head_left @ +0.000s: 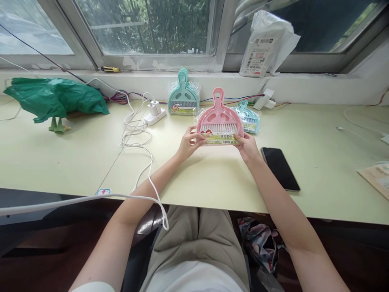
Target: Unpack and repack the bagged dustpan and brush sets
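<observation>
A pink dustpan and brush set in clear wrap is held upright above the table. My left hand grips its lower left corner, fingers over the printed label. At the lower right corner my right hand grips it with the thumb in front. Behind it on the left, a green dustpan and brush set leans against the wall under the window. A smaller blue-green dustpan and brush set stands behind on the right, partly hidden by the pink one.
On the pale table, a black phone lies near my right forearm. White cables and a plug adapter are on the left, with a cable crossing my left forearm. Beyond them is a green plastic bag. A wrapped package stands on the sill.
</observation>
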### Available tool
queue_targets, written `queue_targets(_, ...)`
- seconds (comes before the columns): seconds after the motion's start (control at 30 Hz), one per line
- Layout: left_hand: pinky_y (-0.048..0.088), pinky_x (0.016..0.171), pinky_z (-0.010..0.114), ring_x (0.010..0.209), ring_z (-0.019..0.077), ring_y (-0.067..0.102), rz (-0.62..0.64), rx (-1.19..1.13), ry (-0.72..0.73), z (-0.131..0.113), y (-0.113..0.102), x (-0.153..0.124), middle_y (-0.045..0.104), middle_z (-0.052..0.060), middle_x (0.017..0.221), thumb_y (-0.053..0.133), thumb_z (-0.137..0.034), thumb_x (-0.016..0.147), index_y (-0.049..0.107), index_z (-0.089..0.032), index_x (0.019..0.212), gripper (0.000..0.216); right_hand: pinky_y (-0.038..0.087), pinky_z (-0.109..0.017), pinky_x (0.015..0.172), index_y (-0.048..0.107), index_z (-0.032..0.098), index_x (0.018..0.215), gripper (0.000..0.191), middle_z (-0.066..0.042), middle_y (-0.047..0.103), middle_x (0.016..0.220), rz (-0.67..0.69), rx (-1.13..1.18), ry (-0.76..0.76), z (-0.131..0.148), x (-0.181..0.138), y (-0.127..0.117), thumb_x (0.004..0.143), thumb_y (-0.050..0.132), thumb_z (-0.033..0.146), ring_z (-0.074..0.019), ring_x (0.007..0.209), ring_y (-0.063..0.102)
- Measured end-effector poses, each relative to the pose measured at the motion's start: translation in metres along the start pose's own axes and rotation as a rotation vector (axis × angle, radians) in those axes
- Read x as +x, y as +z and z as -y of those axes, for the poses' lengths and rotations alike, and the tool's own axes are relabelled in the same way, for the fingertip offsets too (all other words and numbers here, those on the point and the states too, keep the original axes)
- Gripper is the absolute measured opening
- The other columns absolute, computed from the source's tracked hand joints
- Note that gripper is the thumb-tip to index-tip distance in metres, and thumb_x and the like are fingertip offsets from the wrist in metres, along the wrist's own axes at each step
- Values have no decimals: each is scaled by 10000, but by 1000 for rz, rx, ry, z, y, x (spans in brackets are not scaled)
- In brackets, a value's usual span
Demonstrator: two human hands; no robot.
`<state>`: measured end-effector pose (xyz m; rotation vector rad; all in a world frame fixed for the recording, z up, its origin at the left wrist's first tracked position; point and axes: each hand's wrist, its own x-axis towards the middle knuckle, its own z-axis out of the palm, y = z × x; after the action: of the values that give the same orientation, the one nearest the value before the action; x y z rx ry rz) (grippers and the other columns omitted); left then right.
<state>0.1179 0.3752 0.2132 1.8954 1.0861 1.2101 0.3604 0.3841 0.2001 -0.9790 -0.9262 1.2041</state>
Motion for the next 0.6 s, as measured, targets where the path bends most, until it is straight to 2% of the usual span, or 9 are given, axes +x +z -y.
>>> queue_targets(0.1,516,580,198,1244,289,435,-28,-51,7,8,6,2,488,115,1174,648,-455,792,681,-178,821,280,594,-335,739,683,230,829,285,-16,699,850,-1,2,3,0,-1,0,593,803,337,-173,791,672)
queue_targets(0.23,588,591,257,997,204,580,-77,-209,-10,14,14,1,487,78,1062,610,-484,816,622,-156,816,328,590,-308,743,690,229,829,278,-5,696,860,1,25,13,-1,-2,3,588,804,309,-150,780,663)
queue_targets(0.33,608,621,266,982,186,603,-117,-311,-8,12,19,-2,512,61,1052,559,-461,857,608,-170,884,296,583,-303,748,684,230,834,261,-9,694,872,23,16,15,-2,-4,7,609,786,314,-152,794,662)
queue_targets(0.4,606,625,254,989,186,616,-149,-360,-13,9,20,-3,543,58,1102,562,-433,858,592,-203,1008,276,579,-315,749,671,239,851,257,-11,692,885,50,-6,3,-3,-5,10,631,769,330,-164,821,664)
queue_targets(0.43,602,624,245,977,180,624,-171,-381,-27,8,20,-3,553,56,1141,575,-417,851,558,-233,1112,320,578,-320,747,663,245,858,257,-11,691,890,61,-19,-4,-3,-6,11,638,761,338,-171,833,664)
queue_targets(0.5,592,613,227,948,167,636,-225,-419,-78,7,19,-2,565,56,1204,613,-384,824,382,-311,1338,568,575,-329,742,650,253,870,263,-11,689,905,73,-48,-13,-5,-7,12,647,748,352,-181,853,664)
queue_targets(0.57,586,602,228,931,168,645,-250,-461,-158,8,16,1,586,59,1214,646,-356,792,157,-345,1451,820,573,-333,733,641,253,876,273,-12,689,912,69,-70,-13,-6,-7,13,645,741,360,-188,862,663)
queue_targets(0.6,586,599,240,914,172,651,-234,-483,-207,10,14,2,603,63,1199,656,-348,779,114,-332,1465,875,572,-336,731,639,252,878,279,-14,689,914,66,-77,-10,-6,-7,13,644,739,364,-192,866,662)
